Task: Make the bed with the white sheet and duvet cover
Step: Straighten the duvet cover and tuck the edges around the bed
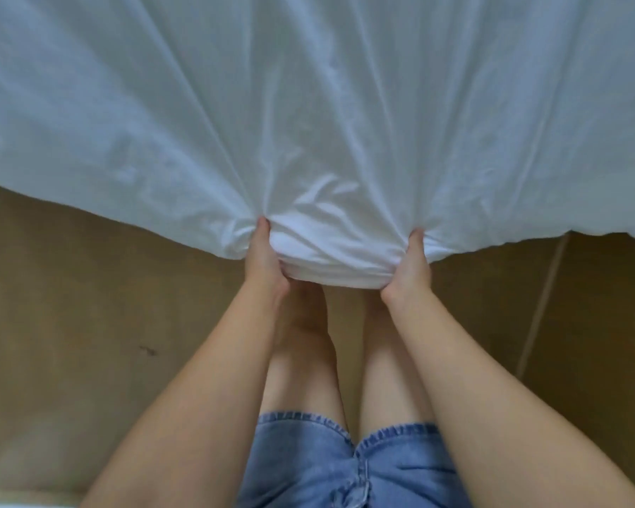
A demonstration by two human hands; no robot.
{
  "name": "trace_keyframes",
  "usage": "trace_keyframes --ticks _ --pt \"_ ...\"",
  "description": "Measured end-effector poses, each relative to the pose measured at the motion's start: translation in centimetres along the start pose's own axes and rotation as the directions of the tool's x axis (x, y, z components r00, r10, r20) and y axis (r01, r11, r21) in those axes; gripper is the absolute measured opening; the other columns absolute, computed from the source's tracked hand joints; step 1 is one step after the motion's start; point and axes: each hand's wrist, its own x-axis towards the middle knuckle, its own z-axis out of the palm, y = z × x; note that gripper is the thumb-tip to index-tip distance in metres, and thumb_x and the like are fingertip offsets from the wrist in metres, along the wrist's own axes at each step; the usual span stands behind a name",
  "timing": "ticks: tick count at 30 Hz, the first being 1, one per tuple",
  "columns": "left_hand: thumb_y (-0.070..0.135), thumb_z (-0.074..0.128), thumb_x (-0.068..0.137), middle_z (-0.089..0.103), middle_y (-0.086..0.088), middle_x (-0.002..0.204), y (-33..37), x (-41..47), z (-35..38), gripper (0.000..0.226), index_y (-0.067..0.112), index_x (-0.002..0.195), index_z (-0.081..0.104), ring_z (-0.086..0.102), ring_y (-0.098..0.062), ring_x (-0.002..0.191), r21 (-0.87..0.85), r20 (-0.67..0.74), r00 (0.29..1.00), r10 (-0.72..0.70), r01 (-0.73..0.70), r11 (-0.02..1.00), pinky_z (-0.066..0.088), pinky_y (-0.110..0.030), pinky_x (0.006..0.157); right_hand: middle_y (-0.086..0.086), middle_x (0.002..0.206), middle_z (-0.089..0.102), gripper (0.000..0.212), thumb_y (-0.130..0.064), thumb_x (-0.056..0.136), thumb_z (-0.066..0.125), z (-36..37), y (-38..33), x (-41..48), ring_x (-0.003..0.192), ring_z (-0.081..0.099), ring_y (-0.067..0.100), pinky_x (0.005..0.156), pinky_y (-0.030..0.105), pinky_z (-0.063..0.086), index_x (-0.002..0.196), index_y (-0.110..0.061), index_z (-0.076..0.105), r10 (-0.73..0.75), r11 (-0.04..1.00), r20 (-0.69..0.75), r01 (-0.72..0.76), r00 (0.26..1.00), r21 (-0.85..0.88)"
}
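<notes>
Head cam looks straight down at two hands bunching the near edge of a big, wrinkled white cotton cloth (308, 104). It fills the whole top half of the view and hangs over the tan-brown floor (70, 287). I can't tell from here whether it's the sheet or the duvet cover, and the bed itself isn't showing at all.

The left hand (263, 256) and right hand (407, 265) each grip a gathered wad of the hem. Thumbs are on top, and the other fingers are tucked under the fabric where I can't see them. Folds fan out from both grips, so my guess is the cloth is being pulled taut toward the camera.

What worries me:
- The hands are close together, so the pull only goes through the middle, and the far corners could drag in or land crooked.
- The loose edge on either side of the grips sags low near the floor and could brush it and pick up dirt.
- The bare legs (308, 361) stand right below the hem, so one step onto the fabric could yank it out of the grip.
</notes>
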Motion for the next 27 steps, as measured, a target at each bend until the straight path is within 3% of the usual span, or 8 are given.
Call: trace_keyframes --ticks 4,6,8,11,16,20,24,27 --pt "0.017 0.048 0.097 0.066 -0.012 0.115 0.1 0.4 -0.9 0.025 0.005 0.116 0.060 0.061 -0.029 0.108 -0.008 0.082 0.994 -0.075 0.076 0.997 0.049 -0.044 0.091 0.001 0.096 0.063 0.021 -0.033 0.092 0.055 2.2 1.6 -0.7 0.090 0.062 0.021 0.076 0.034 0.054 0.105 -0.016 0.059 0.055 0.989 -0.036 -0.060 0.998 -0.132" --pt "0.011 0.051 0.091 0.067 -0.012 0.106 0.9 0.4 -0.4 0.017 0.008 0.102 0.063 0.060 -0.031 0.106 -0.072 0.134 0.988 -0.075 0.085 0.994 0.045 -0.045 0.099 0.006 0.108 0.059 0.023 -0.023 0.088 0.058 4.2 2.8 -2.0 0.092 0.058 0.022 0.081 0.037 0.051 0.108 -0.014 0.051 -0.128 0.914 0.006 0.120 0.992 -0.387" --pt "0.019 0.063 0.079 0.066 -0.012 0.111 2.9 0.7 -0.2 0.024 0.012 0.101 0.064 0.059 -0.031 0.109 -0.228 0.153 0.986 -0.064 0.098 0.969 0.043 -0.045 0.102 0.004 0.115 0.049 0.027 -0.018 0.084 0.060 6.6 3.5 -3.7 0.096 0.051 0.018 0.089 0.035 0.044 0.107 -0.014 0.047 -0.411 0.606 0.271 0.483 0.870 -0.632" --pt "0.041 0.072 0.061 0.060 -0.014 0.123 6.5 2.1 -0.7 0.071 0.012 0.124 0.058 0.055 -0.033 0.116 -0.465 0.201 0.980 -0.006 0.101 0.880 0.035 -0.042 0.103 0.000 0.114 0.040 0.034 -0.016 0.084 0.059 10.2 4.0 -6.2 0.107 0.046 0.018 0.096 0.029 0.038 0.116 -0.011 0.049 -0.410 0.167 0.674 0.777 0.615 -0.607" --pt "0.060 0.058 0.079 0.060 -0.016 0.125 9.7 3.8 0.0 0.068 0.012 0.126 0.058 0.056 -0.037 0.115 -0.665 0.235 0.963 0.130 0.062 0.744 0.040 -0.054 0.100 0.007 0.126 0.040 0.040 -0.021 0.087 0.056 14.2 4.9 -7.9 0.120 0.038 0.025 0.103 0.036 0.034 0.123 -0.009 0.046 -0.246 -0.233 0.796 0.763 0.553 -0.602" --pt "0.050 0.053 0.091 0.062 -0.008 0.123 5.9 3.3 -2.8 0.056 0.010 0.129 0.057 0.058 -0.028 0.117 -0.336 0.144 0.987 0.069 -0.017 0.942 0.041 -0.045 0.105 0.007 0.132 0.037 0.063 -0.042 0.083 0.061 16.1 6.9 -9.5 0.125 0.030 0.026 0.102 0.035 0.026 0.134 -0.013 0.038 -0.128 -0.580 0.909 0.713 0.398 -0.394" --pt "0.019 0.051 0.097 0.064 -0.011 0.105 4.2 3.0 -4.5 0.022 0.004 0.110 0.062 0.059 -0.028 0.103 -0.186 -0.037 0.984 0.176 -0.180 0.966 0.048 -0.037 0.085 0.008 0.143 0.023 0.096 -0.063 0.071 0.066 18.6 10.1 -10.5 0.132 0.020 0.030 0.103 0.051 0.028 0.142 -0.020 0.018 0.041 -0.740 0.847 0.586 0.531 -0.331" --pt "0.009 0.052 0.094 0.055 0.001 0.076 5.3 2.4 -4.0 0.019 0.019 0.078 0.055 0.053 -0.017 0.077 -0.066 0.017 0.973 0.229 -0.228 0.971 0.043 -0.025 0.067 0.010 0.137 0.030 0.106 -0.067 0.063 0.070 20.8 11.9 -10.9 0.129 0.027 0.031 0.095 0.046 0.036 0.139 -0.011 0.022 0.047 -0.805 0.849 0.523 0.526 -0.280"
